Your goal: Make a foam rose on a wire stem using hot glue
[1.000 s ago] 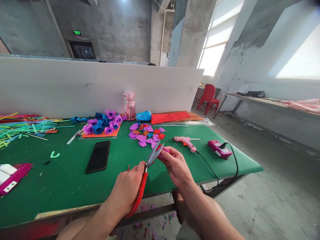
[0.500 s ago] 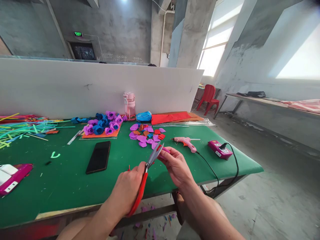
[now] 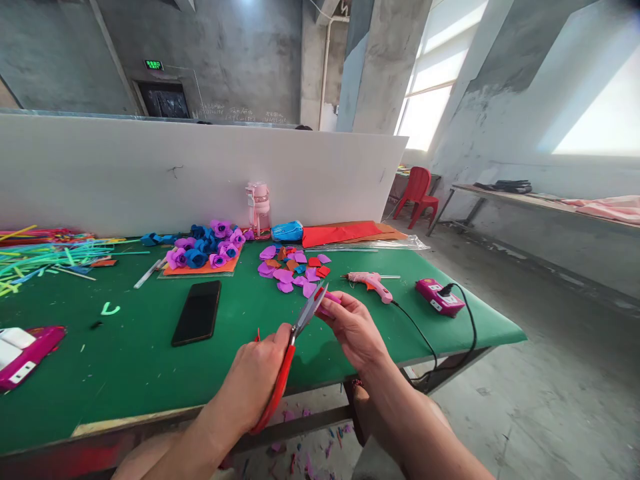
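Observation:
My left hand is closed round the red handles of a pair of scissors, whose blades point up and to the right. Between the fingertips of my right hand is a small purple and red paper piece, pinched right beside the blade tips. The fingers cover part of that piece. Just beyond the blades, loose paper petals in purple, red, brown and blue lie scattered on the green table.
A pink glue gun with a cord lies right of the petals, near a magenta power strip. Behind are paper flowers, a pink bottle and red paper. A phone lies to the left.
The scissor blades, slightly apart before, have come together beside the paper piece. My right hand has barely shifted, and the things on the table stay where they were.

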`<state>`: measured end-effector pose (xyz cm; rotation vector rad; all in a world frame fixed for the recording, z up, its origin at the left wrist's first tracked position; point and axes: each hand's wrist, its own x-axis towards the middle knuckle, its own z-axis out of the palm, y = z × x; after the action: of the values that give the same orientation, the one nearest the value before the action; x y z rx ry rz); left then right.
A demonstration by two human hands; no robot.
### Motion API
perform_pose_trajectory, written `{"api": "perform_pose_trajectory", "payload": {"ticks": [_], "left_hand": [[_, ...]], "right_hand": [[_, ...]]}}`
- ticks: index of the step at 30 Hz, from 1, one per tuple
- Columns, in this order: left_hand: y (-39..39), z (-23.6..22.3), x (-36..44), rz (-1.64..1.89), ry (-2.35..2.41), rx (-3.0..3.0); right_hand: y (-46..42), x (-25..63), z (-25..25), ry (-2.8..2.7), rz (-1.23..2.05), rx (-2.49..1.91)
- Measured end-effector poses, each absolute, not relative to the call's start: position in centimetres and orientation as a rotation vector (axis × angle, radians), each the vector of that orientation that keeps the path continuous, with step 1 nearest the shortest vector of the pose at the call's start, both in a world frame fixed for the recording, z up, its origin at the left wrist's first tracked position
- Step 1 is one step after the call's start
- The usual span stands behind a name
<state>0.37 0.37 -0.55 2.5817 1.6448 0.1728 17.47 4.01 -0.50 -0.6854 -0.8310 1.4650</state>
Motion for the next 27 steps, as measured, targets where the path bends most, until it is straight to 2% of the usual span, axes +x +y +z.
{"api": "perform_pose_trajectory", "payload": {"ticks": [17, 20, 25, 27], "left_hand": [[0.1, -0.9, 0.0, 0.457, 1.406, 2.311], [0.1, -0.6, 0.2, 0.595, 1.374, 2.157], [0.9, 0.2, 0.8, 1.026, 1.389, 1.892], [1.2, 0.4, 1.0, 1.06, 1.317, 1.794]], "right_hand": [[4.3, 18.4, -0.8, -0.876, 1.476, -0.734], [4.3, 18.5, -0.8, -0.859, 1.464, -0.791], [3.4, 17.6, -0.1, -1.099, 1.488, -0.944], [3.0, 17.0, 0.1, -1.19, 1.478, -0.998]]}}
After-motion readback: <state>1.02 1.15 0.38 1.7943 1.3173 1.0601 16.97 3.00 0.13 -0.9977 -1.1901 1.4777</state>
